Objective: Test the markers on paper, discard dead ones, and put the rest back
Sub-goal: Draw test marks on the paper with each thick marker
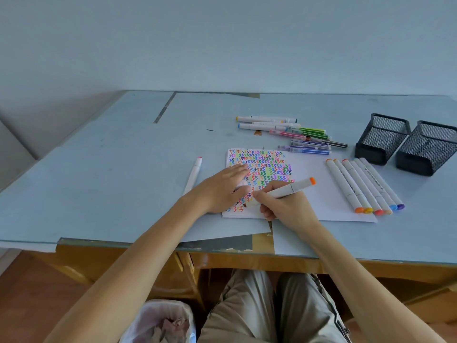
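With the left hand (223,186) flat on the paper (309,194) and the right hand (282,206) gripping an orange-capped marker (282,191), its tip may smudge wet squiggles or land on earlier marks, masking a dead pen.

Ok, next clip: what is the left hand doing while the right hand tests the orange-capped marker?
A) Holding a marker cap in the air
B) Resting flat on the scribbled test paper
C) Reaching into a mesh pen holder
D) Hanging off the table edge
B: the left hand lies flat with its fingers spread on the test paper, while the right hand grips the orange-capped marker, tip on the sheet.
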